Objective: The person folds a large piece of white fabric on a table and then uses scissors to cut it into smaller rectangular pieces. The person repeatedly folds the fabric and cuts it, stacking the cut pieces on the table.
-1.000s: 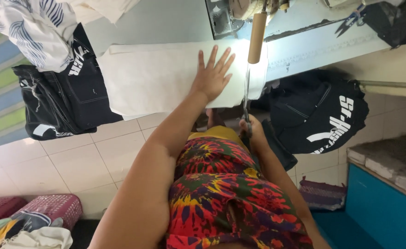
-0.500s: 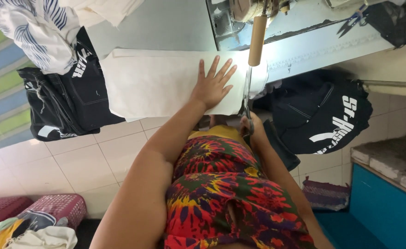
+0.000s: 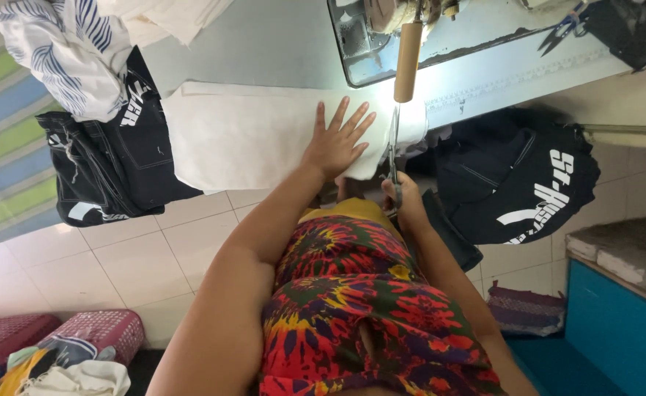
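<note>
Your left hand [image 3: 340,143] lies flat with its fingers [image 3: 352,119] spread open on the white cloth [image 3: 242,136], which covers the near edge of the grey desk [image 3: 264,44]. Your right hand [image 3: 403,198] has its fingers curled around the scissors [image 3: 394,150] at the cloth's right end; their blades are hard to make out. White lettering marks the black garments [image 3: 521,183] hanging on either side. Since the earlier frame your left hand has slid slightly toward you.
</note>
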